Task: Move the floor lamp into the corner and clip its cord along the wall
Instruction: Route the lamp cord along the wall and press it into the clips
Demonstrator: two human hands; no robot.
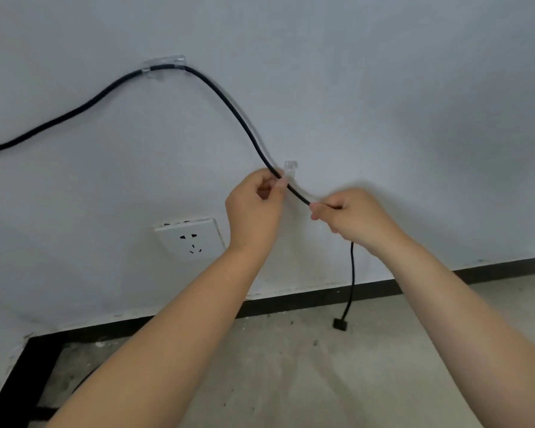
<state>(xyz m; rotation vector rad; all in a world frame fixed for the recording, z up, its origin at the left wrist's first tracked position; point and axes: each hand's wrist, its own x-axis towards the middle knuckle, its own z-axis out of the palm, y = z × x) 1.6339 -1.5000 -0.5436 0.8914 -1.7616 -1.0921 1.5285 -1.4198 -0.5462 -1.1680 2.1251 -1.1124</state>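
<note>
The fingers (277,182) of the left hand (254,208) pinch the black cord (229,101) just below and left of a small clear clip (290,168) stuck to the wall (383,88), while the right hand (352,216), lower and to the right at mid-frame, is clenched around the same cord a short way along. Between the two grips the cord runs taut on a slant, upper left down to lower right, passing just under the clip, very near it but seemingly not seated. The left hand is the nearer of the two to that clip, which lies up and right of its fingertips, so the coming move is probably to lift the held stretch and press it in. Below the right hand the slack drops to a plug (340,323) hanging just above the floor (291,366). A white socket (190,239) sits on the wall left of the left wrist. Farther off, at upper left, a wider clear clip (163,66) already holds the cord, which runs on out of the left edge. No lamp is in view.
</note>
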